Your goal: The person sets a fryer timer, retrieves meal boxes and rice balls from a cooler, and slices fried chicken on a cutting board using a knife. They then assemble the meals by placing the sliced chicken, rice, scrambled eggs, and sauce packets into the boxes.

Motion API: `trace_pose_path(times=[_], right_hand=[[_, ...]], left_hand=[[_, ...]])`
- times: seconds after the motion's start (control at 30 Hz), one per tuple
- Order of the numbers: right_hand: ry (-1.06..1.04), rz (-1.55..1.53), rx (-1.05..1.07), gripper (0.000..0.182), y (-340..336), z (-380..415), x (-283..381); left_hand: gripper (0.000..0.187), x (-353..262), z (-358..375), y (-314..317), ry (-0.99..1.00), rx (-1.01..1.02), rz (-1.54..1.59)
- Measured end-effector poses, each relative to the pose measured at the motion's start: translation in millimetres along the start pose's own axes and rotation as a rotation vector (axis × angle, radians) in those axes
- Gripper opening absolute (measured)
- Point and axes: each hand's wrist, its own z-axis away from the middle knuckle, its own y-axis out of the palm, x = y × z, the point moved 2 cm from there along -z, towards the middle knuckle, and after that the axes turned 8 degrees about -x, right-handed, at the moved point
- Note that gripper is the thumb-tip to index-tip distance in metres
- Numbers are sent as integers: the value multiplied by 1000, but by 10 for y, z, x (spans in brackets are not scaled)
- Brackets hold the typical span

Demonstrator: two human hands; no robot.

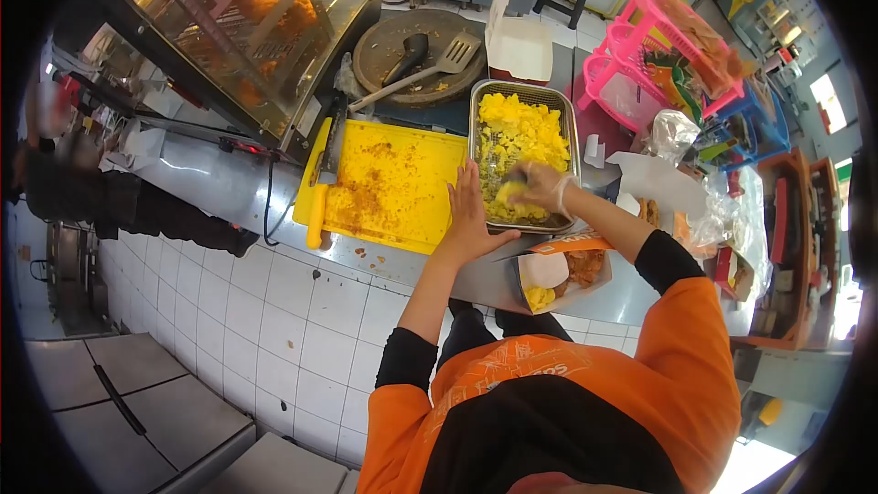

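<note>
A metal tray [572,119] holds yellow scrambled egg [521,123], heaped toward its far end and thinner at the near end. My right hand [547,188], with what looks like a clear plastic glove, reaches into the tray. Its fingers are curled and blurred around something dark and yellow that I cannot make out. My left hand [471,224] is open, its fingers stretched along the tray's left side and its thumb across the near edge. Just in front of me, an open paper box [581,295] contains fried chicken [585,267] and some egg [540,297].
Left of the tray lies a stained yellow cutting board [402,183] with knives [331,151]. A spatula [457,55] rests on a round board [370,46]. Pink baskets [631,64] stand right; a glass food warmer [210,64] stands left. Another person's dark-trousered leg [174,220] is far left.
</note>
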Motion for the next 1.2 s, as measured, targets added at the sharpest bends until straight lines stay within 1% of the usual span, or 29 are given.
trace_pose_path(times=[0.07,0.17,0.2,0.3,0.33,0.37,0.43,0.47,0.53,0.57,0.63,0.67,0.77,0.87,0.97,1.0,1.1,1.17,1.2], right_hand=[[103,-94,-109,58,-6,-41,-181],[-9,-161,-169,57,57,63,-219],[-194,-201,-277,55,36,102,-115],[291,-471,4,65,-104,209,39],[343,-637,13,60,-44,173,-43],[354,-619,-18,62,-9,147,-115],[384,-592,-78,65,1,154,-108],[295,-439,-109,67,63,105,-201],[178,-370,-157,64,210,8,-411],[124,-338,-181,62,256,8,-464],[27,-451,-228,59,227,95,-371],[-23,-506,-255,57,199,134,-332],[-83,-414,-269,51,235,89,-405],[263,-742,87,58,-96,271,-145],[327,-636,26,69,-130,229,-83],[242,-620,-58,78,3,137,-167],[124,-429,-118,72,10,139,-180],[57,-436,-154,68,198,-3,-375],[27,-438,-174,66,190,-3,-342]], left_hand=[[128,3,-20,-13,-19,18,5],[126,22,-34,-14,-35,56,23],[125,27,-26,-11,-38,64,25],[124,6,13,-19,-57,51,7],[123,-3,71,-20,-72,26,-9],[122,-15,137,-21,-88,1,-25],[120,-35,345,-43,-183,-55,168],[119,-33,483,-49,-234,-78,266],[117,79,830,-32,-286,-127,169],[117,21,977,-38,-359,-150,246],[115,-149,1223,-34,-505,-198,405],[114,-232,1314,-31,-500,-216,385],[111,-418,1487,-36,-488,-274,314],[109,-545,1622,-58,-494,-338,240],[106,-627,1740,-1,-482,-391,208],[105,-636,1797,23,-482,-394,190],[101,-699,1928,64,-503,-401,141],[100,-716,2018,50,-523,-409,111],[100,-714,2058,47,-532,-416,100]])
